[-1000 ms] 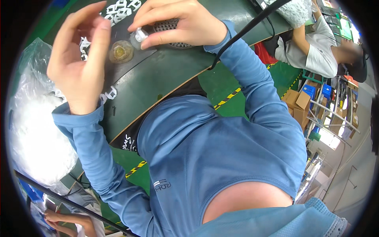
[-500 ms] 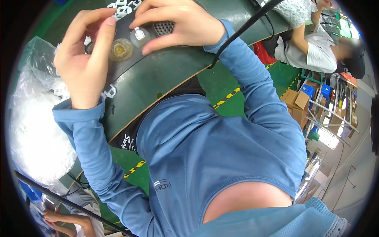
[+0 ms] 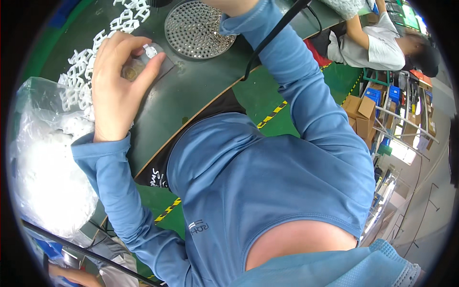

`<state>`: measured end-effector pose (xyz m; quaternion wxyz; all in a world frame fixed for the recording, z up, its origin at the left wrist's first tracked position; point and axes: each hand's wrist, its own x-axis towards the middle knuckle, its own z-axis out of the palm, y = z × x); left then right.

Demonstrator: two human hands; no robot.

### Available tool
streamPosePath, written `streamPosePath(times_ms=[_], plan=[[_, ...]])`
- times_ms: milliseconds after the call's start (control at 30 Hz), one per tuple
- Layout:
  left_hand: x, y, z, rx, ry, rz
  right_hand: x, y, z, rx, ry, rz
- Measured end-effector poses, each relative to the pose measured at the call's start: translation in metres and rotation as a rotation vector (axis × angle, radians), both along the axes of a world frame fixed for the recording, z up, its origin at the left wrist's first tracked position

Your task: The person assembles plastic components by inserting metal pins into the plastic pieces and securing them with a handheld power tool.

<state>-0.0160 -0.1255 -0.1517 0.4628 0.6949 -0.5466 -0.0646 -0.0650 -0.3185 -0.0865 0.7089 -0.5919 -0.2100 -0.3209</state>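
My left hand (image 3: 117,79) rests at the fixture on the table, index finger and thumb closing around a small white plastic part (image 3: 151,51). That part sits on a small clear block, beside a round yellowish piece (image 3: 131,71) half hidden behind my fingers. My right hand (image 3: 232,5) is cut off by the top edge; only its wrist end shows, so its fingers are hidden. Near that wrist lies a round perforated tray (image 3: 184,36) with many small metal pieces (image 3: 220,36) heaped on its right side.
Many white plastic parts (image 3: 79,71) lie in a row along the far left of the green table (image 3: 184,95). A clear bag (image 3: 52,167) full of white pieces stands at the left. A black cable (image 3: 275,36) crosses by my right arm. A co-worker (image 3: 373,52) sits at right.
My right hand has moved up and away from the fixture, mostly out of view. My left fingers have shifted right onto the white part. The perforated tray now shows more fully.
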Motion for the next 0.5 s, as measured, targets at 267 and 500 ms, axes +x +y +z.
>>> streamPosePath(times_ms=[267, 500], plan=[[0.0, 0.001, 0.001, -0.022, -0.07, 0.017, -0.035, 0.006, 0.009, -0.014, 0.039, -0.185], [0.0, 0.001, 0.001, -0.017, -0.046, 0.035, -0.034, 0.01, 0.004, 0.006, 0.168, -0.159]])
